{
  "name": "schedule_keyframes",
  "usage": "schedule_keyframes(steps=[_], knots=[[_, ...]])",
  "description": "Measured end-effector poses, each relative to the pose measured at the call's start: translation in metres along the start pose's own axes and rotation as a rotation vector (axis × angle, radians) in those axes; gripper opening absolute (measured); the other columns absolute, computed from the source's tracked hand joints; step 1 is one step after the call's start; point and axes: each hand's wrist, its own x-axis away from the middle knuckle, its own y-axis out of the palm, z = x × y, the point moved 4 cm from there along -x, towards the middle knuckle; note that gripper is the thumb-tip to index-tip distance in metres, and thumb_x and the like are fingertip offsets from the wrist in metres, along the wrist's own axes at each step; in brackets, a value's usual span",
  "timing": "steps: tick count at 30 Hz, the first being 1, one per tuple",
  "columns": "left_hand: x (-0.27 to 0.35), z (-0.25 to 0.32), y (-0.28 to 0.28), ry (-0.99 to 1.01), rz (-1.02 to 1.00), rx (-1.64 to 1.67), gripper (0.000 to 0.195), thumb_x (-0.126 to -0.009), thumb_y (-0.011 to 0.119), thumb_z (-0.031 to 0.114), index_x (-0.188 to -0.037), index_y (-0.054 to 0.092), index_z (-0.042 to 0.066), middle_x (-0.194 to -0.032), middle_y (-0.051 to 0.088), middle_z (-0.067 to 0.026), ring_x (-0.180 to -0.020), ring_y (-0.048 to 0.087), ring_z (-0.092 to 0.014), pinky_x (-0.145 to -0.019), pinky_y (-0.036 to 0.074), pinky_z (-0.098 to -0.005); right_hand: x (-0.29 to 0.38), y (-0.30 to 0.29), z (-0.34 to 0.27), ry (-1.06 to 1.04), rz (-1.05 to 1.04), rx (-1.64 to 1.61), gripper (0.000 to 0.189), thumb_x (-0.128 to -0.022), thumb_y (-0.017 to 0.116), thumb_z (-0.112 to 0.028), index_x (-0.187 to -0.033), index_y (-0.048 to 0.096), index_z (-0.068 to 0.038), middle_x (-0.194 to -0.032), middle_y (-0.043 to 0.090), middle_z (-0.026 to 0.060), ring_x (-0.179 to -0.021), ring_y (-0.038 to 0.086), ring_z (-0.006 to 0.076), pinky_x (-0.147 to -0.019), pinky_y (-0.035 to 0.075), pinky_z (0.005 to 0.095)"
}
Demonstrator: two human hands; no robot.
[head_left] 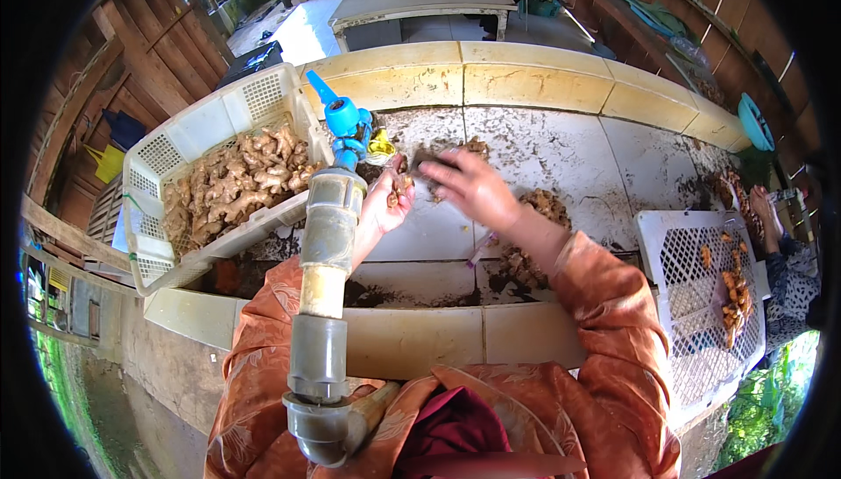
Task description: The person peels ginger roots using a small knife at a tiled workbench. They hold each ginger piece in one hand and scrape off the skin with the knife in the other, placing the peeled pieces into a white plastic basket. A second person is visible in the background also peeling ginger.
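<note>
My left hand [383,210], partly behind the pipe, grips a small piece of ginger root [397,191] above the white tiled basin. In my right hand [483,193] is a dark, block-shaped scrubber or brush [430,160], blurred, just right of the ginger; its exact kind I cannot tell. Soil-covered ginger [546,206] lies beneath my right forearm, with more ginger [521,263] nearer me. Beyond my right hand sits another small ginger clump [474,147]. At left, a white plastic crate [217,233] holds a heap of cleaner-looking ginger [240,180].
A grey pipe [326,223] with a blue tap [343,114] rises before my left arm. Tiled walls [525,78] edge the soil-strewn basin. Another person's hand [764,210] is at far right, beside a white crate [680,347] carrying orange rhizomes [736,298]. A turquoise bowl [755,123] sits at the rim.
</note>
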Motion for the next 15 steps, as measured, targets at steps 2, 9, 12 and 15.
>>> schedule_keyframes(steps=[2,9,12,15], knots=[[0.002,-0.001,0.001,-0.055,-0.078,0.018,0.029,-0.082,0.060,0.044,-0.083,0.052,0.017,-0.069,0.055,-0.0022,-0.052,0.055,-0.012,-0.038,0.040,-0.0180,0.004,0.004,0.015,0.464,0.014,-0.210,0.045,-0.081,0.063,-0.017,-0.124,0.050,-0.016,-0.111,0.052,0.0153,-0.094,0.055,0.0321,-0.081,0.048,0.0386],[0.002,-0.015,-0.001,-0.016,-0.039,0.013,0.037,-0.093,0.037,0.040,-0.106,0.058,0.012,-0.096,0.063,-0.0071,-0.086,0.062,-0.021,-0.065,0.051,-0.0345,0.009,0.025,-0.027,0.131,0.024,-0.372,0.061,-0.076,0.066,-0.008,-0.131,0.042,-0.018,-0.108,0.047,0.0152,-0.096,0.054,0.0326,-0.082,0.049,0.0368],[0.006,-0.013,-0.002,-0.061,-0.096,-0.028,0.044,-0.092,0.035,0.044,-0.112,0.056,0.011,-0.110,0.061,-0.0080,-0.100,0.058,-0.023,-0.080,0.048,-0.0393,0.011,0.027,-0.035,0.068,-0.003,-0.281,0.060,-0.075,0.067,-0.007,-0.130,0.045,-0.018,-0.110,0.047,0.0143,-0.098,0.054,0.0321,-0.082,0.048,0.0362],[0.007,-0.009,0.002,-0.067,-0.112,0.039,0.047,-0.090,0.036,0.045,-0.112,0.054,0.007,-0.112,0.059,-0.0144,-0.101,0.057,-0.026,-0.088,0.045,-0.0429,0.012,0.025,-0.040,-0.007,-0.021,-0.163,0.060,-0.073,0.068,-0.008,-0.128,0.047,-0.020,-0.112,0.048,0.0125,-0.097,0.054,0.0300,-0.082,0.049,0.0374]])
